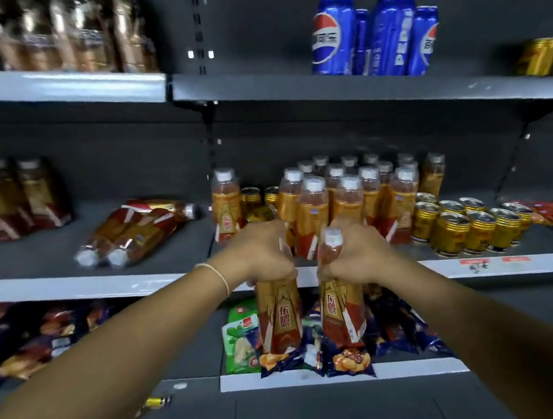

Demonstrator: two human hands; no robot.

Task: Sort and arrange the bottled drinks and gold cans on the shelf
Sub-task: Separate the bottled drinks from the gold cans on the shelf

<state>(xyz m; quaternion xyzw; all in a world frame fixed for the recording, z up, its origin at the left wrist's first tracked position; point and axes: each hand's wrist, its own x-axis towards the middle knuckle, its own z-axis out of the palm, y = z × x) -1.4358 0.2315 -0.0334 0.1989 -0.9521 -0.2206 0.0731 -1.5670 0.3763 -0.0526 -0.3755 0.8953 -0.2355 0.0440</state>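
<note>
Forearms (111,348) nearest. Left grip (263,255) curled round one bottle (278,316) at the neck; right grip (356,255) likewise round a second bottle (342,312). Both hung upright, long axes vertical, just before the shelf (447,267) edge; row (346,201) stood directly behind, cans (459,226) rightward. Left cap was hidden.

Dark grey metal shelving (358,93) with a slotted upright (198,28), pale shelf edges (70,286), and seemingly dim lighting.
</note>
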